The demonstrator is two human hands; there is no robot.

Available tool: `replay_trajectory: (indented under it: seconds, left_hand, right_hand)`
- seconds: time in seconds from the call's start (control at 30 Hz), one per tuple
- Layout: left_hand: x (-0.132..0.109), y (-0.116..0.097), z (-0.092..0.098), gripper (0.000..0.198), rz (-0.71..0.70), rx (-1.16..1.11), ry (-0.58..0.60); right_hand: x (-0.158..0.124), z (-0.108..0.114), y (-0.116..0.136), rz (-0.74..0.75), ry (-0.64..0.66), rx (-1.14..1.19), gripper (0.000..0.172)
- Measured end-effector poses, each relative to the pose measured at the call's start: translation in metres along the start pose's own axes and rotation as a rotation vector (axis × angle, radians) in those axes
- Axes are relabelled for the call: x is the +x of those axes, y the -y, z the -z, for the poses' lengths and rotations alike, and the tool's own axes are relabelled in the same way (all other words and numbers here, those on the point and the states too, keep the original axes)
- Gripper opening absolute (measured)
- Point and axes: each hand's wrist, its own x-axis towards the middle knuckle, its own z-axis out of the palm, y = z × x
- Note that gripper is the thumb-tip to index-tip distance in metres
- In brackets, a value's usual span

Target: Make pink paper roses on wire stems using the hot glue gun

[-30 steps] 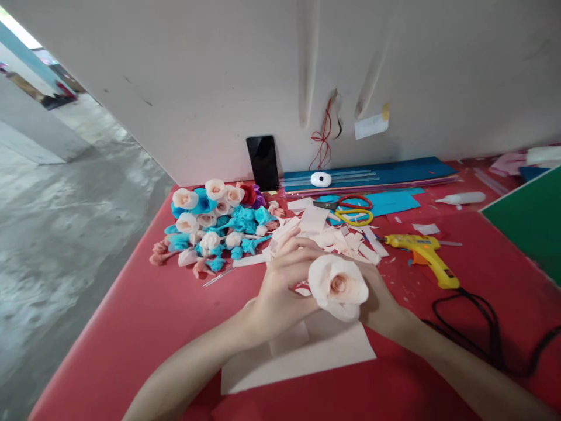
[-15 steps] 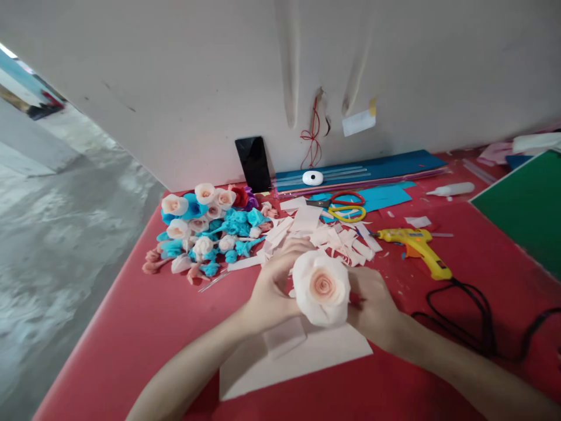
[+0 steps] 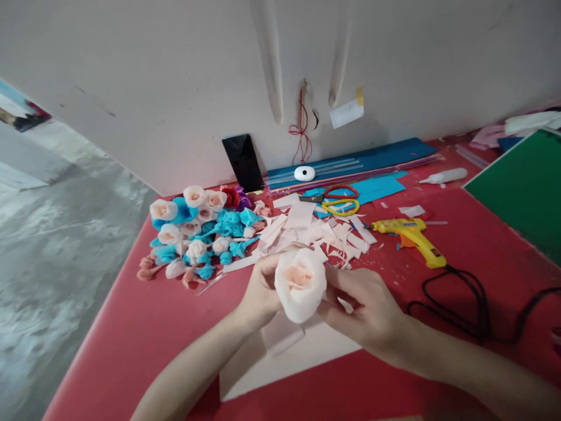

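Observation:
A pale peach paper rose [image 3: 301, 286] faces up between my hands, its outer petals wide and its centre darker peach. My left hand [image 3: 262, 286] is closed around its left side and underside; part of those fingers is hidden behind the bloom. From the right, the thumb and fingers of my right hand [image 3: 362, 298] pinch the rose's lower edge. Below the hands lies a pale paper sheet [image 3: 263, 365] with a smaller piece on it. Just beyond are cut paper scraps [image 3: 302, 228] in a loose heap.
Finished paper flowers [image 3: 197, 234] crowd the left. Scissors [image 3: 337, 200] rest on the scraps. A yellow glue gun [image 3: 412, 237] with a black cable [image 3: 477, 304] lies right. A phone [image 3: 243, 162] leans on the wall beside a white oval case [image 3: 304, 173]. A green board [image 3: 521, 193] stands right.
The rose has tilted and moved slightly left, its centre showing less roundly. My right hand has shifted its fingers to the rose's right edge. The whole view has shifted a little.

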Motion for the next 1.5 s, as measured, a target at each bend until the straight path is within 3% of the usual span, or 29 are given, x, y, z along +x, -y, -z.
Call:
replay_trajectory:
  seconds: [0.13,0.3,0.53,0.73,0.93,1.1,1.33,1.5]
  left_hand:
    - [-0.001,-0.002,0.000,0.030,-0.009,0.030,-0.043]
    - [-0.001,-0.009,-0.003,0.028,-0.098,0.040,-0.068]
    - [0.002,-0.010,0.003,0.008,-0.485,0.217,0.017]
    - [0.002,-0.012,0.006,0.014,-0.603,0.326,0.072]
    - [0.000,-0.017,0.008,0.041,-0.428,0.234,0.134]
    - [-0.004,-0.024,0.013,0.017,-0.133,-0.078,0.088]
    - [-0.003,-0.032,0.005,0.008,0.147,-0.152,0.039]
    - [-0.001,-0.033,0.005,0.010,0.197,-0.125,0.066]
  right_hand:
    - [0.002,0.003,0.002,0.016,-0.015,0.047,0.016]
    - [0.003,0.006,-0.007,0.001,0.065,0.095,0.008]
    - [0.006,0.008,-0.015,0.109,0.099,0.121,0.006]
    - [0.014,0.011,-0.015,0.192,0.121,0.131,0.011]
    - [0.014,0.018,-0.025,0.168,0.119,0.100,0.004]
    - [0.019,0.024,-0.029,0.235,0.202,-0.052,0.028]
    - [0.022,0.024,-0.027,0.076,0.403,-0.155,0.018]
    - [0.022,0.026,-0.029,0.049,0.451,-0.143,0.019]
